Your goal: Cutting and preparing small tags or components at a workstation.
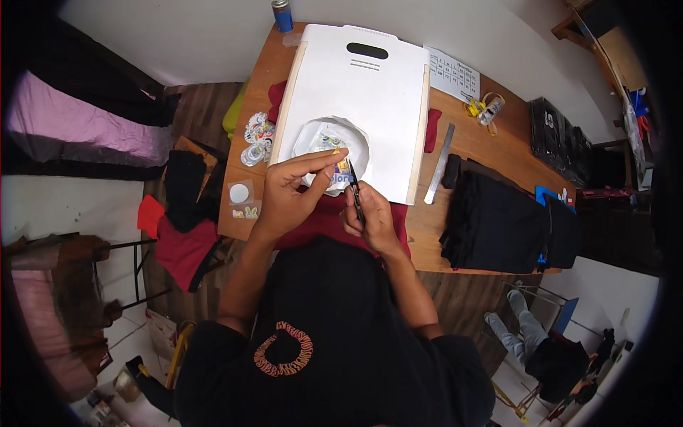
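My left hand (295, 188) pinches a small printed piece of film (342, 168) with coloured lettering and a yellow edge between thumb and fingers. Closed around a slim, dark, pointed tool (357, 191) that looks like small snips, my right hand (375, 219) holds its tip against or close beside the film; which of these I cannot tell. Beneath both hands sits a shallow white round dish (304, 135), with printed clear scraps in it. The dish rests on a large white board (341, 85) with an oval black slot at its far end.
Dark red cloth (327, 220) lies under the board. To the left are printed round stickers (257, 135) and a white disc (239, 193). On the right lie a steel ruler (440, 164), folded black garments (491, 220) and a tape roll (491, 110). A blue can (282, 16) stands far left.
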`<state>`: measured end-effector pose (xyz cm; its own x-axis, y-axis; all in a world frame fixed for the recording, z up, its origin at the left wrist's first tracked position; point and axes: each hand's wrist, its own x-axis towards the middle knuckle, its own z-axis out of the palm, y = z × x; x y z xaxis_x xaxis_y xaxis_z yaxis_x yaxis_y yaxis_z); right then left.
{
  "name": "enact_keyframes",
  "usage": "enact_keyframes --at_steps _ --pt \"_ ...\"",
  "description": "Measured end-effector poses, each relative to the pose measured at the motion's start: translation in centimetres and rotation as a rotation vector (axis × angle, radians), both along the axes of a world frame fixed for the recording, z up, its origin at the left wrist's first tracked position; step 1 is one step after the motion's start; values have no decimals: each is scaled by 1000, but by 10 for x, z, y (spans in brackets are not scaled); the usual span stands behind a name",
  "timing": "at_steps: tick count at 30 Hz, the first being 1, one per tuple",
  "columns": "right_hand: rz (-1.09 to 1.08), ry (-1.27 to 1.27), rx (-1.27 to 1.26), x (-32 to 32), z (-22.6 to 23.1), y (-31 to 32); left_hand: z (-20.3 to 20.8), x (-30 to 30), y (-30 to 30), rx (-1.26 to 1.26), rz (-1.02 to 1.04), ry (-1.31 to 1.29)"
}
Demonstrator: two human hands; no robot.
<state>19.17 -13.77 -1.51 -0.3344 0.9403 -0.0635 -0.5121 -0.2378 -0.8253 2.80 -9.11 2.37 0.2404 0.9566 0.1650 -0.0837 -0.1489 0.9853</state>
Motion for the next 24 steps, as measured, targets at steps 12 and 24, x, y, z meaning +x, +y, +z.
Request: enact_keyframes --at_steps 12,24 --pt "4 8 3 -1 -1 1 -5 -2 0 63 67 -26" --pt "-5 8 18 -2 0 1 -1 0 -1 41 75 -72"
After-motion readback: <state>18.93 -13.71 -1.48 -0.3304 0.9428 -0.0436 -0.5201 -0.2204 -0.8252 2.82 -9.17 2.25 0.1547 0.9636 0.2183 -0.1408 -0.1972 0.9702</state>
